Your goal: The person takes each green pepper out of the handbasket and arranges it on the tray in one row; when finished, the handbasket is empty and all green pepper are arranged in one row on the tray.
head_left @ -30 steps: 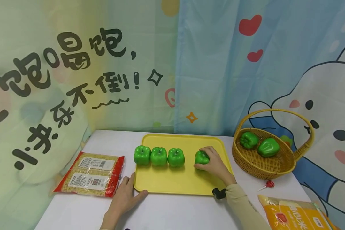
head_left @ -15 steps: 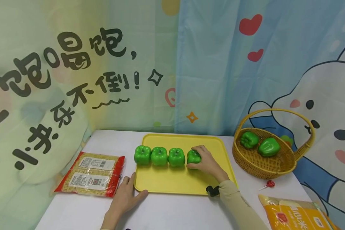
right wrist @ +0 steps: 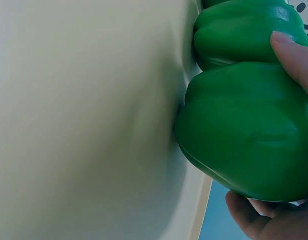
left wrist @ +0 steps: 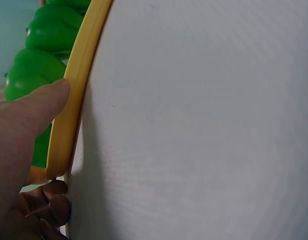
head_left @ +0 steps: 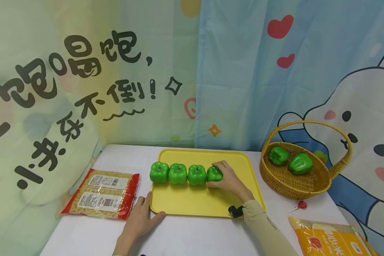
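Observation:
My right hand point(head_left: 228, 181) holds a green bell pepper point(head_left: 214, 174) between thumb and fingers over the yellow tray point(head_left: 192, 202). In the right wrist view this bell pepper point(right wrist: 248, 135) sits low against the tray surface, its side touching the neighbouring pepper point(right wrist: 243, 35). Three more green bell peppers point(head_left: 178, 174) stand upright to its left, forming one row with it. At the tray's front left corner rests my left hand point(head_left: 140, 217), fingers along the left side. Its thumb point(left wrist: 51, 95) lies straight against the yellow rim in the left wrist view.
A wicker basket point(head_left: 294, 188) with two green bell peppers stands right of the tray. A red lollipop point(head_left: 302, 204) and an orange bag point(head_left: 329, 236) lie before it. On the left is a red-edged bag point(head_left: 102, 193). A printed curtain point(head_left: 230, 71) hangs behind the table.
My right hand has moved left along the tray with the bell pepper, bringing it up against the other three in the row. The left hand has stayed at the tray corner.

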`<state>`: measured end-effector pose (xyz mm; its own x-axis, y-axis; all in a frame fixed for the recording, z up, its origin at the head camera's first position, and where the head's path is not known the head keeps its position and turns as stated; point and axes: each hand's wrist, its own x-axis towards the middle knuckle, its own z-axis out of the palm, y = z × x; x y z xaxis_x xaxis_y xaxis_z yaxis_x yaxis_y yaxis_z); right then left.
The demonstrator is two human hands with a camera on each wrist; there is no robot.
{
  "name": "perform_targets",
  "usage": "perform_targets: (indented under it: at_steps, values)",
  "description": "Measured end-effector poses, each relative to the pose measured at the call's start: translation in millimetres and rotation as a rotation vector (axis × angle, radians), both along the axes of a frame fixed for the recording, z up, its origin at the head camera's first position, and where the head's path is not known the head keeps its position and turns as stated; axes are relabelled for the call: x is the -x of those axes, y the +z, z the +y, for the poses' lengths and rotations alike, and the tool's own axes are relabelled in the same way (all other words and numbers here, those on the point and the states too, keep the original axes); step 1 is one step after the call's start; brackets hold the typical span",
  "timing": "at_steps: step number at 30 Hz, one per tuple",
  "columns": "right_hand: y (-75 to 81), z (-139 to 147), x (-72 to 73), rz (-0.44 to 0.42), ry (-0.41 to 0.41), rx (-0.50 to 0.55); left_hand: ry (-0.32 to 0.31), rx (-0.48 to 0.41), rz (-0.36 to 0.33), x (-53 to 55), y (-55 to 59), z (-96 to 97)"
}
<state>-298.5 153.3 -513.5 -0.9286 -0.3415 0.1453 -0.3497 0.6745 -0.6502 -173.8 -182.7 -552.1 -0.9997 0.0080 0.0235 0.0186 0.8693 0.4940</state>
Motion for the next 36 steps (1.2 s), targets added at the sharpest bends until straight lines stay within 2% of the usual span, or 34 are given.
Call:
perform_targets:
  at_steps: [14,36]
  values:
    - [1.5,-0.7,-1.5,-0.038,0.001,-0.009,-0.010,0.013,0.005,-1.8,0.6,-0.6]
    - [5.1,1.1,0.8,-0.049,0.034,-0.068,-0.001,0.006,-0.010,-0.4,0.6,0.6]
